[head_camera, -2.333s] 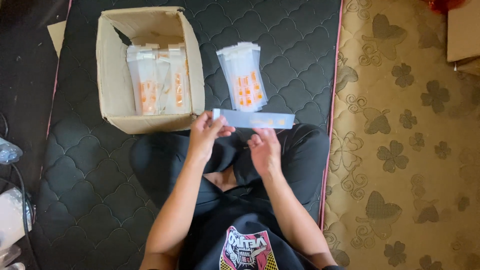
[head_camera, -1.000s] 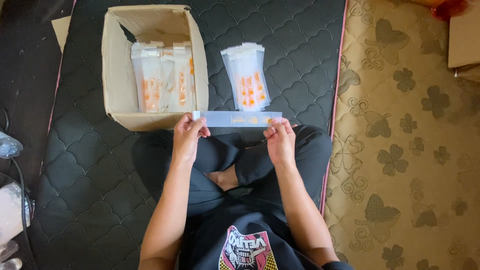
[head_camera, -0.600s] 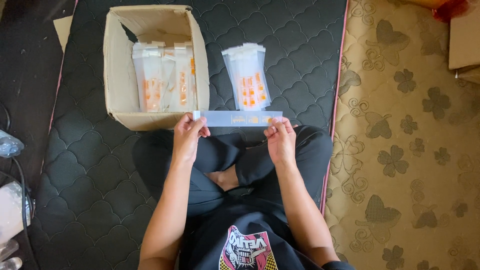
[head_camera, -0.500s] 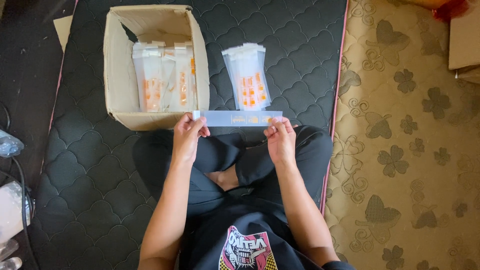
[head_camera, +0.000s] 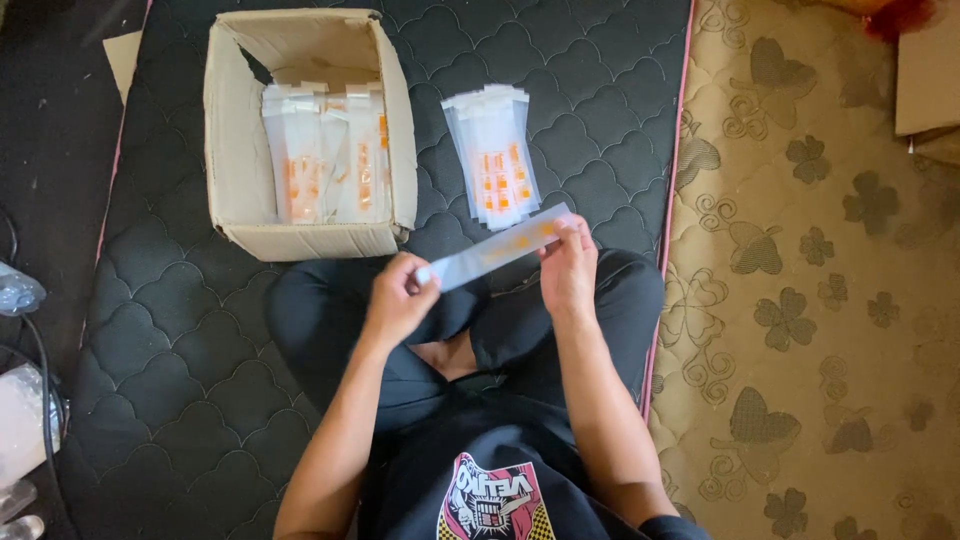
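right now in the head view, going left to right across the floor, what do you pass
cable → cardboard box of packets → left hand → strip packet held between both hands → right hand → pink mat edge → patterned beige floor

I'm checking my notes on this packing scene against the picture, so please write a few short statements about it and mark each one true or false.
1. Both hands hold one long clear packet. True: the left hand grips its lower end, the right hand its upper end.
2. The cardboard box is empty. False: it holds clear packets with orange contents.
3. A stack of packets lies on the dark quilted mat, right of the box. True.
4. The held packet lies flat on the mat. False: it is raised and tilted above the lap.
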